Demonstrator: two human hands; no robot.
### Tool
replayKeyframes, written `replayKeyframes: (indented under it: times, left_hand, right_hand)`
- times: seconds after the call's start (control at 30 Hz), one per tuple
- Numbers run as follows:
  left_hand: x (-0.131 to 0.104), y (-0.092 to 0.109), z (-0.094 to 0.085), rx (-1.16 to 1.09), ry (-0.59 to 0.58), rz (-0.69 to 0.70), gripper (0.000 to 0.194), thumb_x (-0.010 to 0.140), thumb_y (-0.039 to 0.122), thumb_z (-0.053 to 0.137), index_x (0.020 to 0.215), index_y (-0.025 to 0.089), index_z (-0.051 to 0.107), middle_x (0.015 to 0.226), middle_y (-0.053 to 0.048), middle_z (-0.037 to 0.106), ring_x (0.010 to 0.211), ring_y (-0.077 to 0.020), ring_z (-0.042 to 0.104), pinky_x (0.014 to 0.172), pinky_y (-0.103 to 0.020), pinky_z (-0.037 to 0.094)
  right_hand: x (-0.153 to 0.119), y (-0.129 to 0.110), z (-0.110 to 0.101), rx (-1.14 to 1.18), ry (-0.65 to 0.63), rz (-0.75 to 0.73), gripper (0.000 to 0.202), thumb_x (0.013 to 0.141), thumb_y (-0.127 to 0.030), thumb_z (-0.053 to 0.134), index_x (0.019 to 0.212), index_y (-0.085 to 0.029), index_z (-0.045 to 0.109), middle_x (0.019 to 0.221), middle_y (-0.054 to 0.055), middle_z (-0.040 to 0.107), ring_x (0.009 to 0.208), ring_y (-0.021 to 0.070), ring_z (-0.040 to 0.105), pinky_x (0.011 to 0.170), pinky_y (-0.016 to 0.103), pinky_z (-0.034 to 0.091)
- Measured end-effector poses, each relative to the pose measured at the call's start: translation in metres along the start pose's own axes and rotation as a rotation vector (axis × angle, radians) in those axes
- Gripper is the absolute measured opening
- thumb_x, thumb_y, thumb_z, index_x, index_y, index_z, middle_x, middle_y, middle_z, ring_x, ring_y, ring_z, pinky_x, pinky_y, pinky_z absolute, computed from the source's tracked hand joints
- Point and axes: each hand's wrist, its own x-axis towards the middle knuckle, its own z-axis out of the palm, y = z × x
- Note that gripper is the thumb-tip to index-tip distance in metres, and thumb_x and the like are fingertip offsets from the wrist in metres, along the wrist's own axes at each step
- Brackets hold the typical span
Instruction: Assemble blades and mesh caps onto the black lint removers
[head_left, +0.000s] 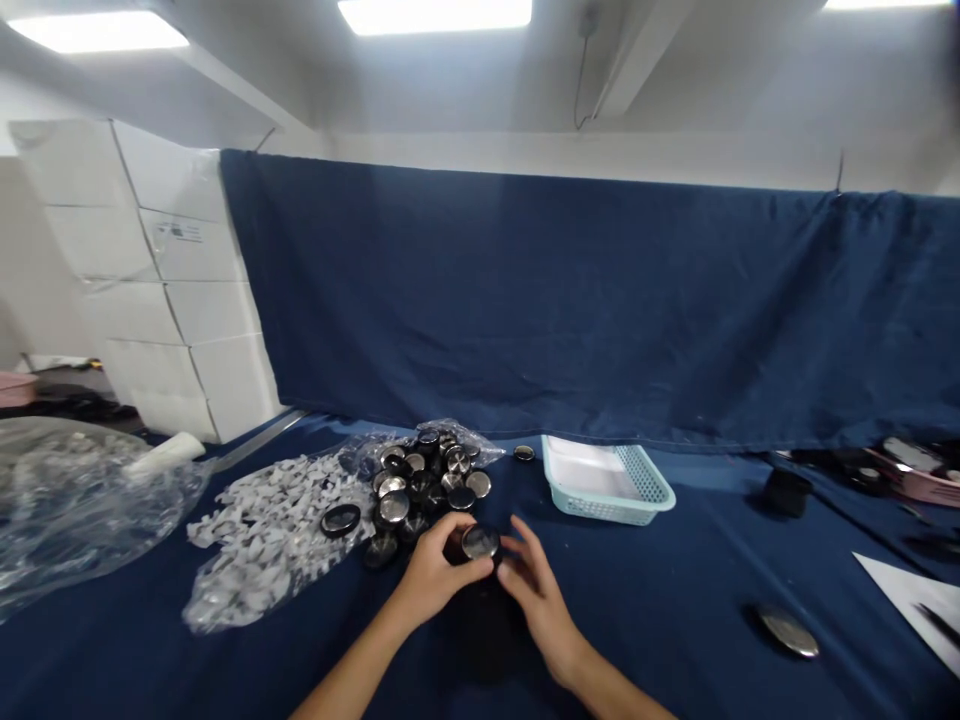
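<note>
Disc in hand: a black round disc with a shiny greyish face is between the two hands, low at the middle of the view, just right of the heap. What lies beneath it is too dark to tell.
Left hand: the person's left hand grasps the disc, forefinger at the far side and thumb along the near edge.
Right hand: the right hand has half-curled fingers at the disc's right edge; whether they grip or merely touch cannot be told.
Heap: many black and silver round discs lie piled to the left, partly on clear plastic.
White parts: a spread of small whitish plastic pieces lies on clear film, with a black, ring-edged round piece on top.
Basket: a pale blue perforated plastic basket holds something flat and white.
Strays: a small dark disc lies near the basket; a silver oval piece sits far right.
Progress: seemingly midway through handling one disc; most appear to remain in the heap, and no finished count can be judged.
Writing: a printed label on the stacked white cartons is too small to read; no brand is legible.
</note>
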Motion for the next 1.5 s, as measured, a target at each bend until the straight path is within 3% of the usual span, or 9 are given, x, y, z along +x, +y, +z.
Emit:
replayKeyframes:
  times: [0.13,0.23,0.43,0.63,0.73,0.93,1.2,1.33,1.5]
  left_hand:
    - [-0.007,-0.006,0.008,-0.106,0.117,-0.056,0.037,0.083,0.045,0.059,0.111,0.022,0.054,0.101,-0.005,0.063,0.097,-0.0225,0.061,0.085,-0.033,0.048]
    - [-0.011,-0.005,0.011,-0.055,0.058,-0.005,0.043,0.079,0.041,0.066,0.116,0.023,0.052,0.106,-0.006,0.063,0.097,-0.0226,0.061,0.084,-0.033,0.049]
    - [-0.017,0.003,0.000,0.258,-0.035,0.155,0.052,0.081,0.034,0.065,0.130,0.025,0.048,0.115,-0.007,0.057,0.092,-0.0195,0.058,0.075,-0.030,0.048]
    - [-0.016,-0.001,-0.010,0.376,-0.074,0.102,0.056,0.079,0.048,0.066,0.127,0.024,0.050,0.098,-0.003,0.064,0.083,-0.0184,0.059,0.075,-0.030,0.047]
    - [-0.017,0.000,-0.007,0.388,-0.055,0.049,0.045,0.084,0.050,0.059,0.120,0.023,0.054,0.090,-0.001,0.066,0.077,-0.0176,0.061,0.073,-0.029,0.047]
    - [-0.021,0.003,-0.002,0.415,-0.064,0.049,0.045,0.092,0.046,0.048,0.131,0.025,0.046,0.123,-0.008,0.059,0.105,-0.0232,0.059,0.085,-0.034,0.050]
    - [-0.020,0.000,0.000,0.449,-0.103,0.093,0.042,0.095,0.041,0.044,0.133,0.023,0.041,0.124,-0.010,0.057,0.111,-0.0236,0.055,0.097,-0.042,0.044]
    - [-0.019,0.001,0.005,0.489,-0.006,0.134,0.037,0.093,0.041,0.046,0.123,0.020,0.047,0.112,-0.010,0.059,0.105,-0.0247,0.057,0.093,-0.043,0.046]
    - [-0.021,-0.002,0.006,0.436,-0.073,0.249,0.053,0.088,0.043,0.058,0.134,0.023,0.041,0.132,-0.012,0.049,0.123,-0.0270,0.047,0.104,-0.044,0.039]
  right_hand:
    - [-0.001,-0.009,0.002,0.284,-0.168,0.298,0.063,0.087,-0.065,0.045,0.135,-0.025,0.048,0.116,0.009,0.066,0.101,0.0256,0.065,0.085,0.042,0.051]
    - [-0.003,-0.010,0.007,0.323,-0.191,0.449,0.066,0.085,-0.069,0.044,0.120,-0.016,0.061,0.097,0.012,0.072,0.085,0.0271,0.069,0.082,0.044,0.051]
    - [-0.006,-0.006,0.010,0.267,0.002,0.136,0.057,0.086,-0.058,0.056,0.133,-0.028,0.050,0.133,0.004,0.058,0.122,0.0229,0.052,0.109,0.039,0.032]
    - [-0.006,0.001,0.006,0.101,0.036,0.080,0.051,0.088,-0.054,0.056,0.133,-0.031,0.050,0.140,0.000,0.052,0.134,0.0222,0.037,0.116,0.039,0.017]
    - [-0.006,0.001,0.005,0.061,0.041,0.088,0.049,0.087,-0.051,0.059,0.131,-0.031,0.053,0.138,0.000,0.053,0.134,0.0228,0.038,0.115,0.038,0.018]
    - [-0.002,0.002,0.001,0.094,0.030,0.097,0.047,0.087,-0.047,0.061,0.129,-0.028,0.053,0.126,0.003,0.061,0.119,0.0241,0.052,0.109,0.039,0.030]
    - [-0.002,-0.004,0.004,0.107,0.058,0.107,0.044,0.085,-0.044,0.065,0.125,-0.026,0.057,0.115,0.002,0.065,0.115,0.0239,0.053,0.106,0.037,0.032]
    - [-0.002,-0.013,0.006,0.250,0.017,0.219,0.041,0.085,-0.045,0.065,0.120,-0.024,0.061,0.107,0.003,0.069,0.096,0.0211,0.063,0.089,0.034,0.047]
    - [0.009,-0.002,-0.016,0.341,-0.115,0.658,0.058,0.085,-0.064,0.048,0.091,-0.010,0.069,0.060,0.008,0.069,0.048,0.0176,0.061,0.048,0.026,0.047]
